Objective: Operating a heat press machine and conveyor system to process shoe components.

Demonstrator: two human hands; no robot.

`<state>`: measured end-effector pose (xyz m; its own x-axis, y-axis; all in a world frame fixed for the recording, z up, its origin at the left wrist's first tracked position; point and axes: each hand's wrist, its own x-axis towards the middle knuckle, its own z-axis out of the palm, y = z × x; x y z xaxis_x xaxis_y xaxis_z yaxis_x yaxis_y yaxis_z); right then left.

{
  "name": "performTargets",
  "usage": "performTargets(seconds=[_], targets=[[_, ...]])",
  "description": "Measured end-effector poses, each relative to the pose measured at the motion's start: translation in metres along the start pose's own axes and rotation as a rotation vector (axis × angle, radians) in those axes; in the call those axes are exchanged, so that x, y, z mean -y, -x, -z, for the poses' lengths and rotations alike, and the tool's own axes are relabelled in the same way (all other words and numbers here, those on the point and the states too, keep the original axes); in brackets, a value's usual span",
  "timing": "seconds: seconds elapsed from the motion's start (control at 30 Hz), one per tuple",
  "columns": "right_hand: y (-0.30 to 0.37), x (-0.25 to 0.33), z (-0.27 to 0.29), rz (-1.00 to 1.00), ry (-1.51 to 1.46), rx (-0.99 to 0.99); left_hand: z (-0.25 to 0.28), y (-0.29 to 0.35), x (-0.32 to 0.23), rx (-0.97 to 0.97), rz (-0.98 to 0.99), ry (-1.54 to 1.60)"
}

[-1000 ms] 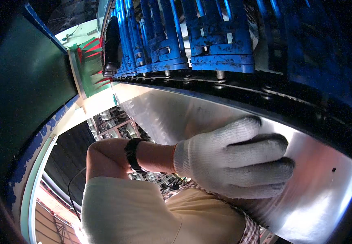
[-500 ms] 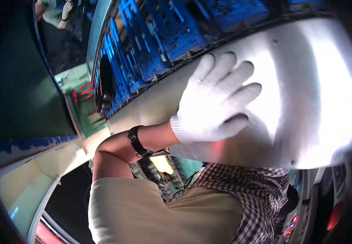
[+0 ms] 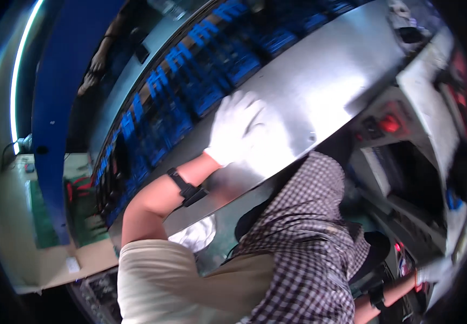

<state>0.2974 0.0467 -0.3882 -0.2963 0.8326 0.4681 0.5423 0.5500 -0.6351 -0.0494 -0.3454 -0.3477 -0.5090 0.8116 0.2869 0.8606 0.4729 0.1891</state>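
While the left hand [image 3: 239, 127] lies with fingers extended, grasping nothing visible, the one metal panel [image 3: 325, 62] is directly beneath it, so the step in hand looks like resting or bracing there, and moving on calls for lifting the palm clear. Beyond that hand stand several blue racks [image 3: 178, 56], too blurred to count; the right hand [image 3: 433, 272], second of two, is well apart to its right, its grip impossible to tell.
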Motion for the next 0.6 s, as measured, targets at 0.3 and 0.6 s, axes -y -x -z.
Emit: performTargets(seconds=[0.3, 0.6], targets=[[-0.052, 0.074, 0.098, -0.012, -0.361, -0.324, -0.04, -0.069, 0.005, -0.227, 0.168, 0.305], [-0.09, 0.124, 0.11, 0.052, -0.23, 0.258, 0.042, -0.257, -0.219, -0.436, -0.422, 0.665]])
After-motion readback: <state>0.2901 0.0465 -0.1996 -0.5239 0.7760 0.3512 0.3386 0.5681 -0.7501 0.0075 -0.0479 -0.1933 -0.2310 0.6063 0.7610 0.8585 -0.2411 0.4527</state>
